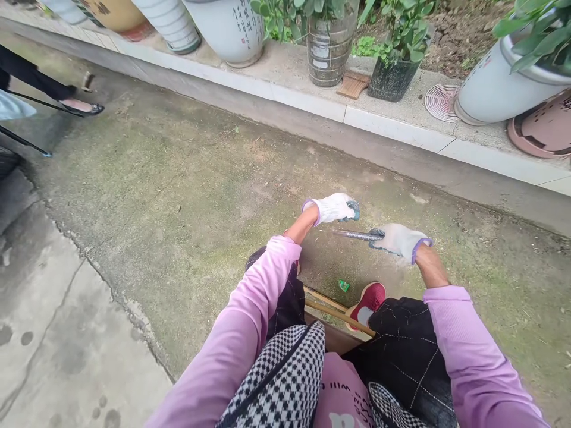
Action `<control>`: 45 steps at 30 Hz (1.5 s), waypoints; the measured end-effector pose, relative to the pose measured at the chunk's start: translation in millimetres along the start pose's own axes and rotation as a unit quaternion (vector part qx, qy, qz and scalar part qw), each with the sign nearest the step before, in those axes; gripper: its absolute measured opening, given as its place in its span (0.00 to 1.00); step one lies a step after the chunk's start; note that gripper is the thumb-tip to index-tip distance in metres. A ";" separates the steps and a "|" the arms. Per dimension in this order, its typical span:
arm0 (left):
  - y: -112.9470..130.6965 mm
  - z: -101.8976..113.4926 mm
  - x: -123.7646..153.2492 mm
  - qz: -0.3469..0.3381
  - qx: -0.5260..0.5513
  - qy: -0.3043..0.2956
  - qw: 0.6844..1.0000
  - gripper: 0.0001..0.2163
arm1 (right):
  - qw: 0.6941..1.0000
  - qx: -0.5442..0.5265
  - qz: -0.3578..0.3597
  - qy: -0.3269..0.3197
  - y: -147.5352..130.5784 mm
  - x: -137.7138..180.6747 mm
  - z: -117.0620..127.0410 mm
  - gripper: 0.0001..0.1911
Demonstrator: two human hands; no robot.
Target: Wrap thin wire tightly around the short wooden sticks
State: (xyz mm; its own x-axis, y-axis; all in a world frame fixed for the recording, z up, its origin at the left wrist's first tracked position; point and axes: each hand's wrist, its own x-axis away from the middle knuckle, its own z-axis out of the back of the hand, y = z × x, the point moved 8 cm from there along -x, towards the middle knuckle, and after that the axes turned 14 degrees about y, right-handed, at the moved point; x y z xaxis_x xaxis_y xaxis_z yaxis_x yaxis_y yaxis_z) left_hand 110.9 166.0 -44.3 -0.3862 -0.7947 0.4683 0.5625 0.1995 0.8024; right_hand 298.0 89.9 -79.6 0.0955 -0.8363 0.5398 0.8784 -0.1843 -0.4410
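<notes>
A red shoe point(373, 293) and a green scrap point(343, 286) are seen nearest. Beyond, a slim shiny stick point(354, 235) is pinched by the right hand point(397, 240); the grip is made, contact with the left hand point(332, 208) is not. Left fingers are curled; whether anything is held cannot be told. Nothing finished is shown.

Loc: outdr yard point(147, 249) | greenish concr. flr point(187, 178) | potted plants point(395, 74) on tile-edged ledge point(285, 70) | soil bed point(464, 38) behind
</notes>
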 end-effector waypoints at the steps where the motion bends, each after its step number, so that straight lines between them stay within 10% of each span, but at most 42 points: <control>1: -0.2 -3.7 1.0 0.006 0.004 -0.006 1.000 0.11 | 0.999 0.011 -0.015 0.041 6.1 -7.4 7.0 0.03; 5: 1.3 -13.1 1.2 0.034 0.069 -0.017 0.997 0.09 | 0.983 -0.024 -0.069 0.169 29.9 -19.5 39.4 0.13; 8: 2.9 -13.6 -1.5 0.045 0.102 -0.018 0.994 0.08 | 0.931 -0.280 -0.061 0.224 31.0 -8.8 54.9 0.27; 12: 4.7 -5.4 -4.0 0.038 0.147 -0.003 0.988 0.09 | 0.869 -0.486 0.000 0.091 6.0 12.3 43.2 0.32; 17: -0.2 3.2 -2.0 0.026 0.087 0.003 0.996 0.11 | 0.960 -0.260 0.010 -0.103 -9.7 24.1 -0.7 0.26; 22: -8.3 -4.9 -2.0 0.021 -0.019 -0.011 1.000 0.10 | 0.999 -0.008 -0.033 0.017 9.3 -4.0 6.6 0.04; 26: -9.1 -16.9 -3.4 0.024 0.008 -0.029 0.999 0.09 | 0.989 -0.018 -0.071 0.125 27.4 -17.9 31.3 0.10; 30: -4.6 -17.8 -8.4 0.012 0.064 -0.020 0.998 0.09 | 0.930 -0.295 -0.083 0.205 29.0 -10.0 44.8 0.23; 34: 0.9 -8.5 -14.6 -0.007 0.098 -0.007 0.995 0.08 | 0.868 -0.482 -0.036 0.115 1.7 9.0 38.3 0.33; 40: -3.3 6.8 -2.3 0.017 0.056 -0.036 0.998 0.07 | 0.946 -0.310 0.003 -0.098 -18.4 20.1 0.5 0.29; 45: -19.2 3.7 6.9 0.092 0.113 0.020 0.989 0.11 | 0.997 -0.065 -0.012 -0.032 -1.4 -5.4 -12.0 0.13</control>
State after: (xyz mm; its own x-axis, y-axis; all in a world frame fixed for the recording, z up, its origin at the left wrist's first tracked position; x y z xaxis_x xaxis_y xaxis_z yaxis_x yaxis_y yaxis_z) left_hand 94.8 158.8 -55.1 -0.2600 -0.7541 0.6030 0.4404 0.4631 0.7691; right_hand 290.6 88.4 -90.6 0.1085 -0.7965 0.5949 0.8129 -0.2734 -0.5143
